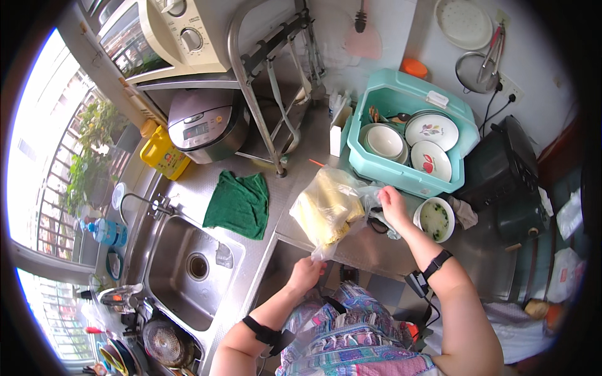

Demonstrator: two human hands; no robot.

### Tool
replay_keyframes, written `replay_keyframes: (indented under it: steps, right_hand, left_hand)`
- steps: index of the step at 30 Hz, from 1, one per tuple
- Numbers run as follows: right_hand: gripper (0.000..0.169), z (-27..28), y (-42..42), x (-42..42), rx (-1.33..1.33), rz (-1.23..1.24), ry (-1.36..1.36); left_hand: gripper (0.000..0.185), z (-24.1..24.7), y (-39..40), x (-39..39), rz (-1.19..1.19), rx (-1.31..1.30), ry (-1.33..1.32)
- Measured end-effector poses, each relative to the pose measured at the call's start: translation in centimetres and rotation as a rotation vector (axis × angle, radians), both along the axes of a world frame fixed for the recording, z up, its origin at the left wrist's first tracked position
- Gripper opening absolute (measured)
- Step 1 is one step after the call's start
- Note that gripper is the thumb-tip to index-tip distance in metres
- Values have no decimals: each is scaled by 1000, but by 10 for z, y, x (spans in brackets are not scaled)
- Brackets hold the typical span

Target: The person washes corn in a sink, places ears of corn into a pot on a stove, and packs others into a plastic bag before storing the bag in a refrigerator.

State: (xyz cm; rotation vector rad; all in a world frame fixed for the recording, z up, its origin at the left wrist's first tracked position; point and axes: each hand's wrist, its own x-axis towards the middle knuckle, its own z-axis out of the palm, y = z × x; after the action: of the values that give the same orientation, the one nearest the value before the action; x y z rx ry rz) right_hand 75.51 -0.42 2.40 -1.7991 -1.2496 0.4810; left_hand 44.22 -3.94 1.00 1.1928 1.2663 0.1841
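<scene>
A clear plastic bag (345, 181) with thick pieces of yellow food (316, 214) inside is stretched between my hands over the steel countertop. I cannot tell what the food is; its surface looks grainy at the lower end. My left hand (306, 273) pinches the bag's near corner at the counter's front edge. The twisted far end of the bag is in my right hand (394, 207), close to the front of a mint-green dish box (395, 174). Just right of that hand stands a white bowl (434, 220) of pale soup with green leaves.
Left of the bag lies a green cloth (237, 204), beside the steel sink (181, 272). A rice cooker (207, 124) and a metal rack (263, 127) stand behind. The dish box holds bowls (384, 142) and plates (431, 132). Dark appliances (501, 164) stand at the right.
</scene>
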Motion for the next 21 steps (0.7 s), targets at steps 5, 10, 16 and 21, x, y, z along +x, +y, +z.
replay_keyframes:
  steps: [5, 10, 16, 21]
  right_hand:
    - [29, 45, 10, 21, -120, 173, 53]
    - [29, 100, 26, 6, -241, 361, 430]
    - [21, 136, 47, -6, -152, 538, 600]
    - [32, 186, 65, -3, -328, 437, 771]
  left_hand:
    - [31, 66, 8, 1, 161, 230, -25]
    - [26, 108, 18, -9, 503, 268, -264]
    - [22, 147, 60, -12, 763, 246, -523]
    - [25, 160, 109, -27, 768, -9, -721]
